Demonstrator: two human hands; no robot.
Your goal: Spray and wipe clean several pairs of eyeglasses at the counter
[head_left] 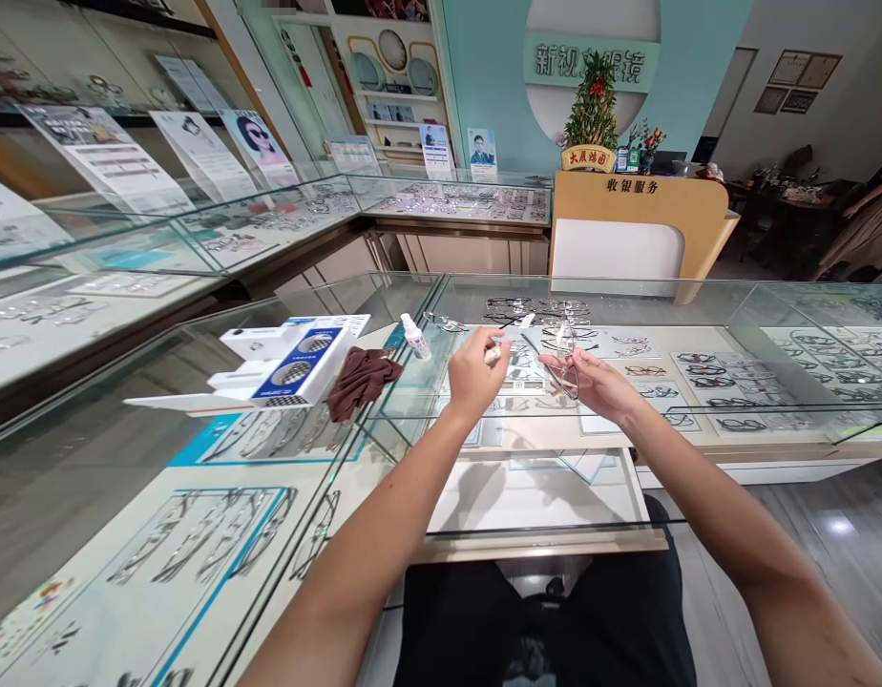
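Right there at centre, clear-lensed glasses (568, 384), clamped in the right hand (597, 382) above the glass counter (656, 434). At nine o'clock, left hand (476, 370) curled shut around a small pale item (493, 355). Farther out at nine: white spray bottle (416, 339), brown cloth (362, 382), blue-and-white box (298, 367), print too small. Up at twelve, “大展鸿图” on the planter (588, 159), then “新视…眼镜” on the wall sign (548, 62), partly covered; at one, “收银服务” on the desk (699, 205).

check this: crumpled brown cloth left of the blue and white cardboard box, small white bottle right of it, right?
No, the head view shows the crumpled brown cloth right, not left, of the blue and white cardboard box; the small white bottle is too.
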